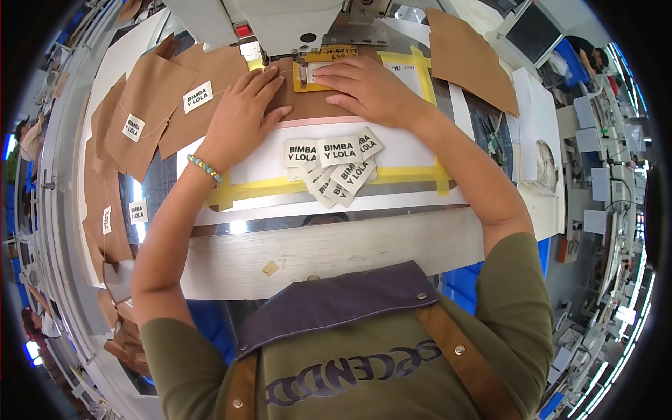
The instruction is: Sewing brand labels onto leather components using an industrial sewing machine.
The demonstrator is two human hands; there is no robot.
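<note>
My left hand (246, 112) lies with its fingers stretched out on a brown flat piece (301, 105), close to the sewing machine head (280, 21). My right hand (371, 87) rests, fingers extended, over a small yellow-framed template (302, 78) on the same brown piece. Whatever lies beneath those fingertips is hidden. Nearer to me, a loose pile of white fabric labels (339, 150) with dark print sits on a white board (259, 165) edged with yellow tape.
Brown pieces (150, 91) overlap on the left, some with white labels (198, 96) joined by thread. Another brown piece (465, 59) lies at the far right, near a screen (533, 33) and a long white box (535, 129). The pale table edge (336, 248) runs in front of me.
</note>
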